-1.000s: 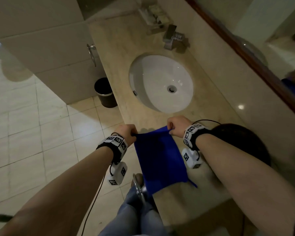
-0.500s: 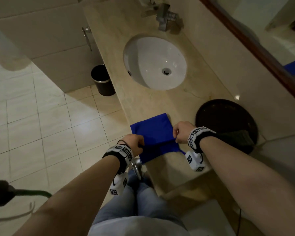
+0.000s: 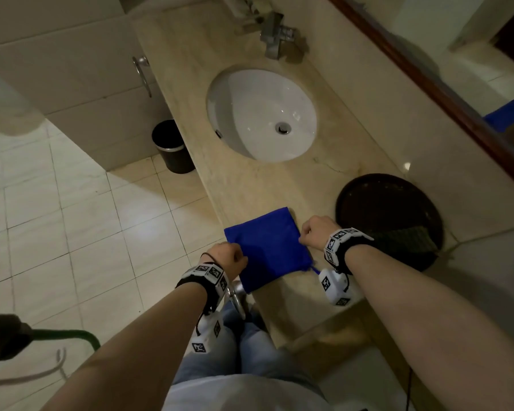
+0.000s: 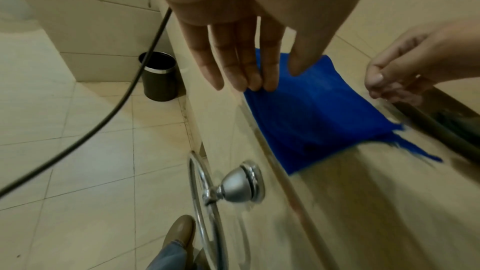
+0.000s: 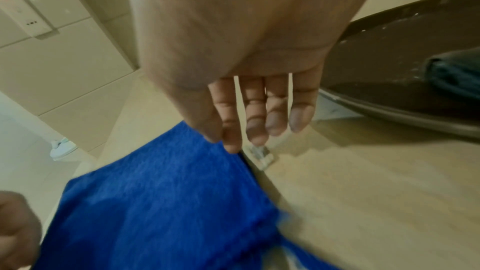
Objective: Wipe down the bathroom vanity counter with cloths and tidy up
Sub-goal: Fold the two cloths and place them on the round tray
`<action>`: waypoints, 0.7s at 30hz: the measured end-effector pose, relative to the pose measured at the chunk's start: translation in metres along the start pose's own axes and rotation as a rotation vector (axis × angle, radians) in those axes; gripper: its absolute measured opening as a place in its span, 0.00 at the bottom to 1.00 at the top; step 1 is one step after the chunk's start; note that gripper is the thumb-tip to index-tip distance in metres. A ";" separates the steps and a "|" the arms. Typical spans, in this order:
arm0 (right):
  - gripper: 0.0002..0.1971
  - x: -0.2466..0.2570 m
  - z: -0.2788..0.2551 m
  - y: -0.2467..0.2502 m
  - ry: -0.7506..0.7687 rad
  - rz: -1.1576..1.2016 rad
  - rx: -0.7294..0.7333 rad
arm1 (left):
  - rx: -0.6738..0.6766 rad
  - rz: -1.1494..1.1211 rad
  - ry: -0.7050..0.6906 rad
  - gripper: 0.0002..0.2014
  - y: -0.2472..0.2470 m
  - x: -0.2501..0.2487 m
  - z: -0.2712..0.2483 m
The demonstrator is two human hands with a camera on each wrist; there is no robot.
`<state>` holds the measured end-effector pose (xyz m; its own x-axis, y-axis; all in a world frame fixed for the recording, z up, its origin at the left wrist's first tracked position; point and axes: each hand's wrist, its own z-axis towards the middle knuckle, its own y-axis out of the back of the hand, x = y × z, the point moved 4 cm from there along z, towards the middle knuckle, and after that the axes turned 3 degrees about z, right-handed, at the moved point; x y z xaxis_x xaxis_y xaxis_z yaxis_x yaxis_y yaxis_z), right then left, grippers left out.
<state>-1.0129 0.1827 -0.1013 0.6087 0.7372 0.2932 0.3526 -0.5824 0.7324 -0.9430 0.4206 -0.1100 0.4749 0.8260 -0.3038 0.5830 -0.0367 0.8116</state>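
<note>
Cloth (image 3: 266, 247) folded, lying flat at front edge of surface (image 3: 279, 185), near corner hanging off. Your left hand (image 3: 227, 258) fingers (image 4: 270, 77) pinch its left edge, right hand (image 3: 316, 232) pinches right edge. Looks like tidy-up stage; smoothing and stowing left, I'd guess.

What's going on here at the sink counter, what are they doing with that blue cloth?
A person stands at a bathroom vanity counter and is folding a blue cloth flat on it, near the front edge. The left hand pinches the cloth's left edge and the right hand pinches its right edge. The cloth lies folded into a rectangle between the white sink and the person, with a dark round tray to its right. A small black bin stands on the floor.
</note>
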 end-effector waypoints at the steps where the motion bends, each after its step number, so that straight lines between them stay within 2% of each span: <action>1: 0.08 0.004 0.004 0.007 -0.002 -0.022 -0.035 | -0.052 -0.020 0.008 0.08 0.007 0.004 0.005; 5: 0.07 0.025 0.026 0.024 0.067 -0.090 -0.108 | -0.187 -0.074 0.042 0.14 0.030 0.016 0.026; 7: 0.11 0.037 0.038 0.023 0.138 -0.063 -0.091 | -0.199 -0.057 0.053 0.17 0.036 0.018 0.036; 10: 0.16 0.046 0.052 0.018 0.164 -0.132 -0.050 | -0.119 -0.010 0.030 0.19 0.036 0.016 0.049; 13: 0.08 0.049 0.061 0.016 0.173 -0.217 0.027 | -0.004 0.045 -0.004 0.17 0.033 0.014 0.060; 17: 0.05 0.050 0.075 0.034 0.155 -0.220 0.117 | 0.093 0.104 -0.019 0.17 0.041 0.021 0.086; 21: 0.04 0.048 0.097 0.059 0.078 -0.120 0.130 | 0.103 0.111 -0.039 0.14 0.069 0.021 0.128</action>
<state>-0.8936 0.1503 -0.1040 0.5018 0.8254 0.2587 0.5116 -0.5244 0.6806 -0.8082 0.3638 -0.1244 0.5640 0.7914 -0.2358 0.5892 -0.1856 0.7864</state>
